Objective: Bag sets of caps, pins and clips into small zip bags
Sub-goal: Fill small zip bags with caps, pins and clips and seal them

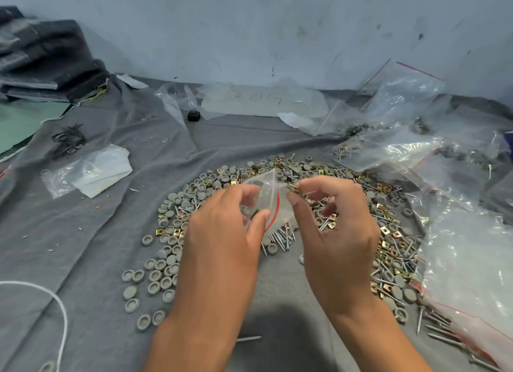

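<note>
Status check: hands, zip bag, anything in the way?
Left hand holds small zip bag open at its mouth. Right hand pinches brass clips at the opening. Loose caps, pins, clips piled on grey cloth below; nothing blocking.

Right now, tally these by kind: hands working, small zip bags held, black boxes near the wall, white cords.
hands: 2 (left hand, right hand pinching clips)
small zip bag, held: 1
black box: 1
white cord: 1
total: 5
</note>
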Available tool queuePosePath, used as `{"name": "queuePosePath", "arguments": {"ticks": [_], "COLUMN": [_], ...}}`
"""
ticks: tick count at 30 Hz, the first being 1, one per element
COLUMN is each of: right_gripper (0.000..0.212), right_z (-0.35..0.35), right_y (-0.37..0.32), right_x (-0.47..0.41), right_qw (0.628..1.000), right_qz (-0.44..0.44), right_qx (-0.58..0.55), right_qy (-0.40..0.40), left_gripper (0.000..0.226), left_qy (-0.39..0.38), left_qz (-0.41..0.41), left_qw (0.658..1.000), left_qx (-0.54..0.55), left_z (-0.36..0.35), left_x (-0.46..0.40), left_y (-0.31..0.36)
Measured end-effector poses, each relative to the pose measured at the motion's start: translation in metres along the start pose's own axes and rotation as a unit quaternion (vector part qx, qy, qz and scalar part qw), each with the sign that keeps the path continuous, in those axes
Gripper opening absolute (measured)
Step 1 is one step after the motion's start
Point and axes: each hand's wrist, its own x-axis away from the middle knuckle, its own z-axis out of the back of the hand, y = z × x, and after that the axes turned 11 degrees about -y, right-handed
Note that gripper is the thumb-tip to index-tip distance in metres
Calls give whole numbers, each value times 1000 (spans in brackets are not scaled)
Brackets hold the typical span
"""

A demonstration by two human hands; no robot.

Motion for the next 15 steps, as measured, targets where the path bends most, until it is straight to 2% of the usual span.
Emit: {"name": "queuePosePath", "arguments": {"ticks": [5,8,10,15], "right_gripper": [13,17,23,30], "right_z": [4,4,3,5], "right_y": [-3,-5,-8,-18], "right_x": [-3,-3,0,7], "right_qw": [998,992,988,980], "right_qz": [44,57,11,-123], "right_qx": [7,46,44,-61], "right_qy": [-41,-107,-146,-146], "left_gripper": [39,51,59,57], "left_qy": [-44,-58,-60,-59], "left_qz": [-23,-43,-47,-36], "left_qw": [999,997,997,997], "left_qx": [-1,-8,-13,-31], "left_z": [6,9,10,13], "left_x": [0,0,0,1], "left_y": [1,2,2,0]}}
